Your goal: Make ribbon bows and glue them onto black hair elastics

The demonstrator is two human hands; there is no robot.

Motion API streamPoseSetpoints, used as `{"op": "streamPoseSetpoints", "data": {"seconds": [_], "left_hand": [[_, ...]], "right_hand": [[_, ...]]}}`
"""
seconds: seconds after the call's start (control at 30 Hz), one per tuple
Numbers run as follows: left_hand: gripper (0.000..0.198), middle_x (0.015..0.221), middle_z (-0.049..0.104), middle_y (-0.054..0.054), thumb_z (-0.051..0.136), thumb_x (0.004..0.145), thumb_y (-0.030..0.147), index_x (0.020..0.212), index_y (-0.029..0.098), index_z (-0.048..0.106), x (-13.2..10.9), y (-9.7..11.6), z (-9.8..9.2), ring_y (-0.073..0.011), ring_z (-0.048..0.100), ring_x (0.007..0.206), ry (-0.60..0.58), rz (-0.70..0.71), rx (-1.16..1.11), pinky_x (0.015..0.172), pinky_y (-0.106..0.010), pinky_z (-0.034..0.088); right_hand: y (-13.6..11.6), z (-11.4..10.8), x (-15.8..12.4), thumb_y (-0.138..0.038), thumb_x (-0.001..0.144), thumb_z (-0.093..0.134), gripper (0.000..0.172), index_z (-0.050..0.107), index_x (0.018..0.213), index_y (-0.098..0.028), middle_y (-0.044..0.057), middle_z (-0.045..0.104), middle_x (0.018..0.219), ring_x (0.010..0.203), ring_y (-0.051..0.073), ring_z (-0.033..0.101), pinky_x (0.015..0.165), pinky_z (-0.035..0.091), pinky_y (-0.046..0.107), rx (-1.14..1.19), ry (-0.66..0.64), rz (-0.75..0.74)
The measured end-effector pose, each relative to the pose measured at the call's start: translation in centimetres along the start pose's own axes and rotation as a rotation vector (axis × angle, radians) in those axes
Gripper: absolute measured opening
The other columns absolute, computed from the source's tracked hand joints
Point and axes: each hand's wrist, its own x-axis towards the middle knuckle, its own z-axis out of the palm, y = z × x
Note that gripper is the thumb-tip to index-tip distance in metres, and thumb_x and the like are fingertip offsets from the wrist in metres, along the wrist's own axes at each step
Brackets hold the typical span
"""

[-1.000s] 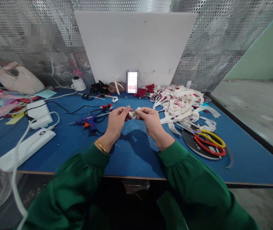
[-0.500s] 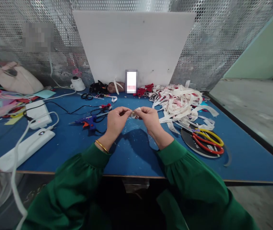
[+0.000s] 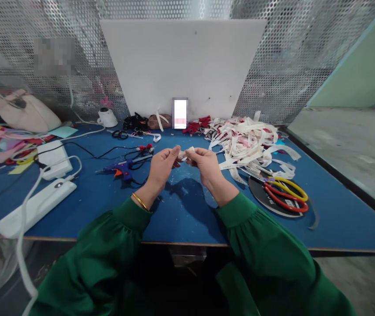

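Both hands meet above the middle of the blue table, pinching a small whitish piece of ribbon [image 3: 183,155] between them. My left hand [image 3: 161,168], with a gold bangle at the wrist, is closed, thumb raised against the piece's left end. Thumb and fingers of my right hand [image 3: 208,170] grip its right end. Much of the piece is hidden by the fingertips. A blue glue gun [image 3: 120,169] with an orange trigger lies left of my left hand. Beyond my right hand is a heap of white and red ribbon strips [image 3: 246,140].
Scissors with red and yellow handles [image 3: 287,193] rest on a black disc [image 3: 259,197] at the right. White power strips [image 3: 36,206] and cables lie at the left, near a pale handbag [image 3: 29,109]. A lit phone [image 3: 180,113] leans on a white board [image 3: 183,61].
My left thumb has lifted slightly and its fingers have shifted on the ribbon piece. The right hand has barely moved. The camera view has tilted a little.
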Motion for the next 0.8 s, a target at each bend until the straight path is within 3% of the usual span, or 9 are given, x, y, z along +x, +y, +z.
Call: {"op": "streamPoseSetpoints", "data": {"seconds": [0.17,0.4,0.67,0.8], "left_hand": [[0.043,0.065,0.066,-0.002,0.084,0.065,0.058,0.071,0.016,0.072,-0.10,-0.04,0.12,-0.0136,0.057,0.062,-0.037,-0.026,0.001,0.062,-0.027,0.044],[0.044,0.059,0.061,0.000,0.087,0.059,0.055,0.063,0.016,0.068,-0.12,-0.41,0.27,-0.0109,0.052,0.057,-0.054,-0.127,-0.089,0.061,-0.026,0.042],[0.028,0.067,0.068,-0.001,0.081,0.069,0.042,0.073,0.016,0.073,-0.05,-0.10,0.04,-0.0129,0.059,0.062,0.109,-0.048,-0.092,0.063,-0.027,0.045],[0.028,0.068,0.068,-0.001,0.082,0.067,0.043,0.073,0.017,0.073,0.06,0.14,-0.12,-0.0132,0.059,0.063,0.123,-0.037,-0.098,0.065,-0.027,0.046]], "right_hand": [[0.11,0.07,-0.15,-0.039,0.063,0.083,0.027,0.066,0.062,-0.018,-0.003,0.057,0.054,0.053,0.009,0.049,0.054,0.036,0.025,0.056,-0.015,0.034],[0.12,0.45,-0.37,-0.029,0.060,0.088,0.027,0.064,0.066,-0.017,-0.003,0.059,0.057,0.051,0.007,0.050,0.051,0.039,0.022,0.290,-0.020,0.292],[-0.07,0.48,-0.64,-0.052,0.063,0.082,0.037,0.071,0.073,-0.018,0.000,0.068,0.070,0.059,0.010,0.058,0.055,0.039,0.024,0.047,-0.024,0.032],[-0.11,0.42,-0.48,-0.052,0.065,0.079,0.036,0.068,0.072,-0.019,-0.001,0.065,0.065,0.059,0.012,0.059,0.057,0.041,0.026,-0.016,0.033,-0.030]]}}
